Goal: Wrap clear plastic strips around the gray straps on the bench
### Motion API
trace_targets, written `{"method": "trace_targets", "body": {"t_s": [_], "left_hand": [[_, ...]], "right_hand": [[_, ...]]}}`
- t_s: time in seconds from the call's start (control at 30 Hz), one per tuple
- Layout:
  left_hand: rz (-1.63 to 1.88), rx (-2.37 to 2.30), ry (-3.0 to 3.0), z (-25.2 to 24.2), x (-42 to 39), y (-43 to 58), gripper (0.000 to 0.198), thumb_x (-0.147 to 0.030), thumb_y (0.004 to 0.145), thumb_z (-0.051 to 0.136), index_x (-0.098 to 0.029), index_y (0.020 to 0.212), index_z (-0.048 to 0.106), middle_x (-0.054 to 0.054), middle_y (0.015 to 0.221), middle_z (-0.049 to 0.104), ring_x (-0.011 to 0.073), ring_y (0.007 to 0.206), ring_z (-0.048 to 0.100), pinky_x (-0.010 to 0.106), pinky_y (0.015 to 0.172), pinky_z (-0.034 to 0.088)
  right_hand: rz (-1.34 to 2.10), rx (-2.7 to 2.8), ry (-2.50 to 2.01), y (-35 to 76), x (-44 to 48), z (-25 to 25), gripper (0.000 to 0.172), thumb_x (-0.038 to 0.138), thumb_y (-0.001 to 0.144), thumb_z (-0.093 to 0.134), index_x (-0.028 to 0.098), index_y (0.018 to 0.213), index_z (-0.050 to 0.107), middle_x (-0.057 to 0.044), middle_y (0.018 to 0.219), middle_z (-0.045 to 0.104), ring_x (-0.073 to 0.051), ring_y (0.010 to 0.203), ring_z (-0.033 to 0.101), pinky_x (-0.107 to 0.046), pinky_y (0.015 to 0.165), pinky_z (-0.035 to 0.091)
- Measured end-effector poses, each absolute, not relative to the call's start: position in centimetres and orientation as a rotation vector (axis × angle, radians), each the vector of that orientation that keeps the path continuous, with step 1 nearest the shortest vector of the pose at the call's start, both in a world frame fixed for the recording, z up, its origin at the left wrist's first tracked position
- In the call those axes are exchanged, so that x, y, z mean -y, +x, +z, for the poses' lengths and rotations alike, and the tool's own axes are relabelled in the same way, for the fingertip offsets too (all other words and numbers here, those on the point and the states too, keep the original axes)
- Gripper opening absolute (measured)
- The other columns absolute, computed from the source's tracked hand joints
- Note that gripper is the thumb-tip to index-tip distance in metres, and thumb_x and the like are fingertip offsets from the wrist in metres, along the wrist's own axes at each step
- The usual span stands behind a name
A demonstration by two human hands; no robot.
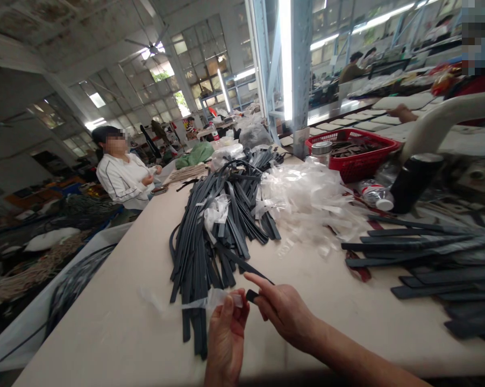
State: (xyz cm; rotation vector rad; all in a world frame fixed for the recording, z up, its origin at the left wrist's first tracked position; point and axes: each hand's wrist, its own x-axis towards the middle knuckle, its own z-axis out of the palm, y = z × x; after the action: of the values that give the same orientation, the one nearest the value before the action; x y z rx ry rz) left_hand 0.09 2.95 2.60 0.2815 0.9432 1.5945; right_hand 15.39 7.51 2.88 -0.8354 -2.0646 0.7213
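Observation:
Near the table's front edge, my left hand (226,338) pinches a thin translucent plastic sleeve (216,299) between thumb and fingers, its loose end trailing left. My right hand (285,309) is just beside it, fingers closed on a dark strap (251,296) whose squared end points at the sleeve. Whether strap and sleeve touch is too small to tell. Behind both hands lies a heap of dark straps (202,231), with a crumpled piece of clear plastic (217,214) on top. A pile of translucent sleeves (307,196) spreads to the right of the heap.
More dark straps (428,247) lie at the right. Behind them are a black bottle (415,183), a clear plastic bottle (375,194), a glass jar (321,152) and a red basket (359,166). A person in white (123,177) is beyond the table's left edge.

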Motion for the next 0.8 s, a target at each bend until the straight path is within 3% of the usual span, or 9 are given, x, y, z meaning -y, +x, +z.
{"method": "trace_targets", "body": {"t_s": [0.13,0.33,0.6,0.73,0.8], "left_hand": [[1.580,-0.935,0.315,2.2,-3.1,0.3,0.028,-0.035,0.063,0.087,-0.014,0.077,0.075,0.007,0.088,0.078,0.0158,0.083,0.070,0.026,0.078,0.059],[1.546,-0.921,0.340,2.1,-3.2,0.2,0.025,-0.036,0.068,0.083,-0.015,0.080,0.075,0.007,0.091,0.077,0.0169,0.086,0.068,0.027,0.078,0.057],[1.462,-1.006,0.454,2.3,-2.5,1.1,0.024,-0.036,0.072,0.080,-0.012,0.076,0.077,0.009,0.080,0.077,0.0162,0.077,0.068,0.027,0.080,0.056],[1.618,-1.122,0.386,2.3,-2.6,-0.3,0.032,-0.038,0.056,0.090,-0.012,0.072,0.077,0.010,0.079,0.078,0.0183,0.077,0.071,0.025,0.076,0.059],[1.761,-1.140,0.253,2.5,-2.6,-1.6,0.039,-0.038,0.043,0.094,-0.014,0.067,0.076,0.008,0.074,0.078,0.0176,0.072,0.072,0.022,0.071,0.061]], "right_hand": [[0.451,2.130,-0.803,15.0,-7.6,2.4,0.043,0.018,0.094,0.041,0.016,0.137,0.044,-0.003,0.072,0.071,-0.017,0.058,0.065,-0.026,0.057,0.044],[0.351,2.148,-0.729,14.9,-7.7,2.2,0.043,0.017,0.096,0.043,0.018,0.139,0.039,-0.006,0.088,0.076,-0.018,0.068,0.071,-0.025,0.061,0.049],[0.351,2.241,-0.767,13.9,-7.6,1.8,0.047,0.018,0.094,0.049,0.017,0.140,0.038,-0.002,0.079,0.074,-0.019,0.064,0.069,-0.027,0.059,0.045],[0.611,2.306,-0.798,15.4,-7.9,2.9,0.065,0.019,0.087,0.061,0.021,0.145,0.033,-0.002,0.091,0.073,-0.020,0.077,0.067,-0.030,0.072,0.046],[0.706,2.302,-0.801,16.7,-8.4,3.2,0.057,0.020,0.086,0.063,0.023,0.139,0.044,-0.002,0.092,0.072,-0.020,0.081,0.065,-0.030,0.077,0.046]]}}
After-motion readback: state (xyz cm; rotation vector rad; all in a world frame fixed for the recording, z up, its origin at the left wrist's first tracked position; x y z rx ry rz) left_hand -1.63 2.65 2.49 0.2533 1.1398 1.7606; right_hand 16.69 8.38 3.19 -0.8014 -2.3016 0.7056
